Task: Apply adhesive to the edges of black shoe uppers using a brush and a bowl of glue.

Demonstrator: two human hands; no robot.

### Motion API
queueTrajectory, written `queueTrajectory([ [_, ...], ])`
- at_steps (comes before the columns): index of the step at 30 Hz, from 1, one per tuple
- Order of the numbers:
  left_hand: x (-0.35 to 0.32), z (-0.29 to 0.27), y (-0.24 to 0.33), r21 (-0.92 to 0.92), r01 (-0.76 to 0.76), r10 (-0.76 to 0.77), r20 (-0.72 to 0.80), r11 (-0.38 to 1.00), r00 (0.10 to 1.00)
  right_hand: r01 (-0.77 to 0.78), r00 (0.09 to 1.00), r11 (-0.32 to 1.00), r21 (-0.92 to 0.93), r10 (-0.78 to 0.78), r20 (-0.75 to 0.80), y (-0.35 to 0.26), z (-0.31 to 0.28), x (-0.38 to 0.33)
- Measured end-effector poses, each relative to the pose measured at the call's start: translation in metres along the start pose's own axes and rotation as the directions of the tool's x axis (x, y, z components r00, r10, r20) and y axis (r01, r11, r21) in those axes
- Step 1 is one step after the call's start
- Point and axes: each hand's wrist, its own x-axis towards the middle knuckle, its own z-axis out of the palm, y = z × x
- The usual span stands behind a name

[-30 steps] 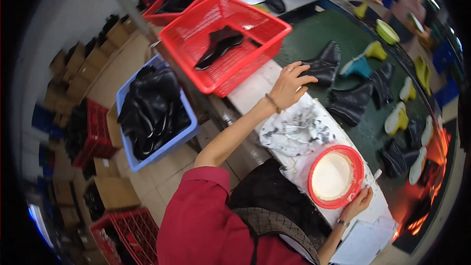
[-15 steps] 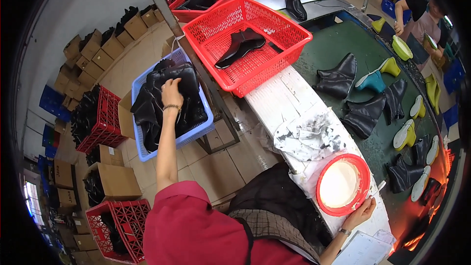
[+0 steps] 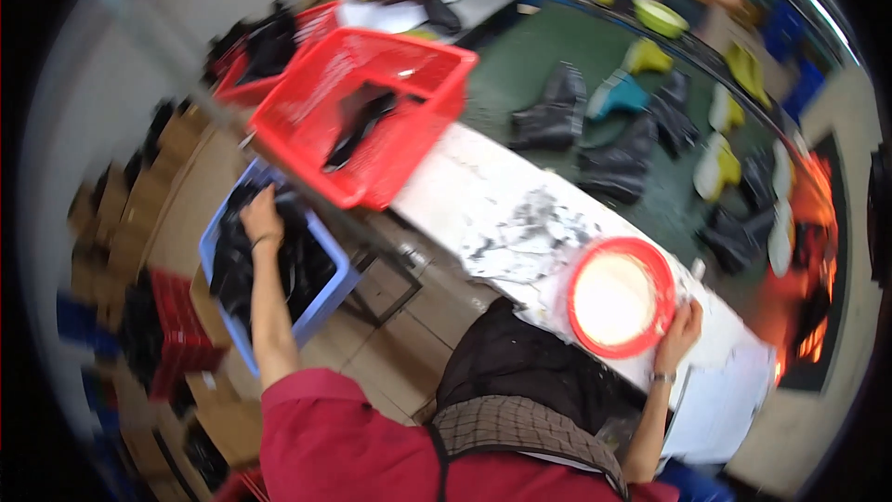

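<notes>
Head view: the right hand [image 3: 681, 330], half-curled, lies beside a round red plastic bowl [image 3: 663, 290] of cream-white paste [image 3: 613, 299], its grip unclear. Farther out, the left hand [image 3: 262, 217], fingers bent, reaches onto glossy black leather boots [image 3: 308, 265] in a blue plastic basket [image 3: 327, 302]; a hold cannot be confirmed. Boots presumably light, supple, slippery; best held by the shaft. One second earlier, this hand was by the flat green work surface [image 3: 506, 65].

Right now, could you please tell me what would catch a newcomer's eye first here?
Probably the red bowl of whitish material beside the right hand, and the orange glow at far right. The red basket, upper left, holding a dark boot, also stands out; below it, the left hand is in a blue crate.
</notes>
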Motion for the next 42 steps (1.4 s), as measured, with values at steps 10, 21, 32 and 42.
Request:
queueTrajectory([
  [10, -0.028, -0.163, 0.062, -0.657, -0.007, -0.442, -0.515, 0.754, 0.734, -0.257, 0.966, 0.902, 0.347, 0.249, 0.068, -0.015, -0.022, 0.005],
  [21, 0.013, -0.111, 0.324, -0.916, 0.338, 0.811, 0.362, 0.217, 0.46, 0.553, 0.823, 0.549, -0.626, -0.244, 0.513, -0.113, 0.004, 0.013],
  [32, -0.006, -0.115, 0.402, -0.934, -0.157, 0.653, 0.098, 0.321, 0.751, 0.349, 0.914, 0.777, -0.524, -0.159, 0.373, -0.145, -0.05, -0.02],
  [42, 0.019, -0.211, 0.381, -0.963, 0.213, 0.736, 0.262, 0.163, 0.624, 0.169, 0.957, 0.871, -0.461, -0.032, 0.29, -0.129, -0.069, -0.003],
])
